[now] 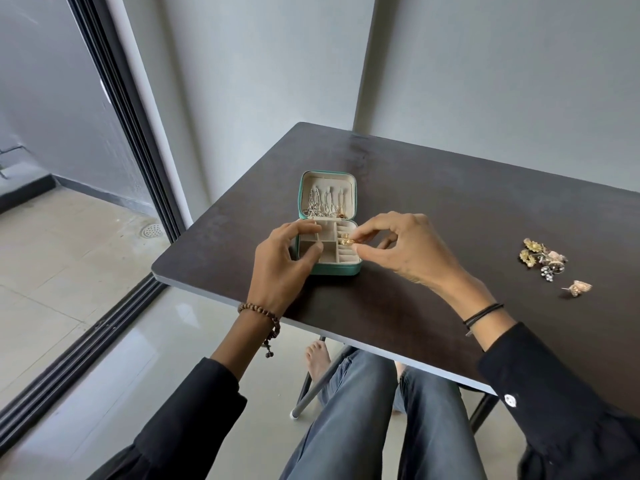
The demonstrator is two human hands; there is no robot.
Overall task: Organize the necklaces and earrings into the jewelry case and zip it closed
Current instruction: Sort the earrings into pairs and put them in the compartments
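The person is wearing a black long-sleeved top, with the left sleeve showing at seven o'clock and the right sleeve at four o'clock, the latter bearing a white button. A brown bead bracelet is circling the wrist of the left hand, and thin black cords are ringing that of the right hand. Blue jeans are covering the legs at six o'clock.

One head-worn wide-angle camera looked forward and down at close range. The jewelry case sat mid-frame on the bench; floor occupied lower left.
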